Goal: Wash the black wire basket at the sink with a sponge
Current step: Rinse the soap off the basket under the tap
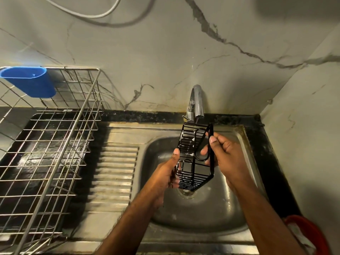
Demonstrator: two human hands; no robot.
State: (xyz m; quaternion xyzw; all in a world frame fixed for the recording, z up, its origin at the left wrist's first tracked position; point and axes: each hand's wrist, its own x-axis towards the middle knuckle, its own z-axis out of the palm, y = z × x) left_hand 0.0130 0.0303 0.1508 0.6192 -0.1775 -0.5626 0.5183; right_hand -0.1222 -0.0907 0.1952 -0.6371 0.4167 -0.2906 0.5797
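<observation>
- Both hands hold the black wire basket (195, 157) upright over the sink (198, 214), below the tap (196, 100).
- Left hand (165, 173) grip — curled round its lower left edge.
- Right hand (224, 153) grip — pinching its right rim.

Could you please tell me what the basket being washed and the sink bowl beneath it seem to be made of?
Black wire basket: thin rods, apparently metal with a glossy black coating, judging by its sheen. Sink: likely stainless steel, dull grey, brushed and reflective.
</observation>
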